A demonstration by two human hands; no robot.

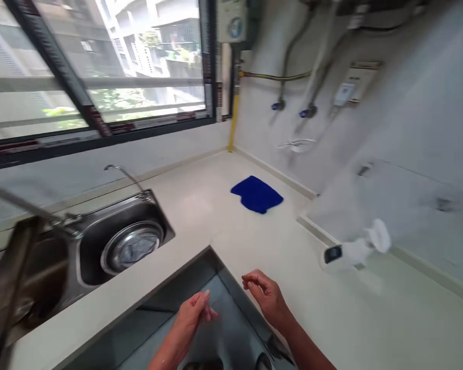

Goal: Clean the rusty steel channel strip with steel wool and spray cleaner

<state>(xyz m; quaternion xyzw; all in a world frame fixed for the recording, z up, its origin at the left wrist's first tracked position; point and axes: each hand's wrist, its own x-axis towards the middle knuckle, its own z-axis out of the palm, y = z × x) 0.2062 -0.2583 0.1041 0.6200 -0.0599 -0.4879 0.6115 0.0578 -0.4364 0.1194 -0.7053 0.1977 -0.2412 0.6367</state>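
My left hand [195, 311] hangs over the grey floor, in front of the sink counter. Its fingers are loosely bent, with the thumb apart from them, and nothing shows in it. My right hand [265, 295] is beside the inner edge of the pale countertop [200, 205], fingers curled loosely and no object visible in them. Whether it touches the edge I cannot tell. Farther back, a dark blue cloth [256, 194] lies flat on the countertop, apart from both hands.
At left is a double steel sink [90, 236] with a metal colander [129, 252] in one basin and a thin faucet [125, 173]. A white camera-like device [351, 252] stands at right. A yellow pipe [234, 121] runs down the corner beside the window [139, 82].
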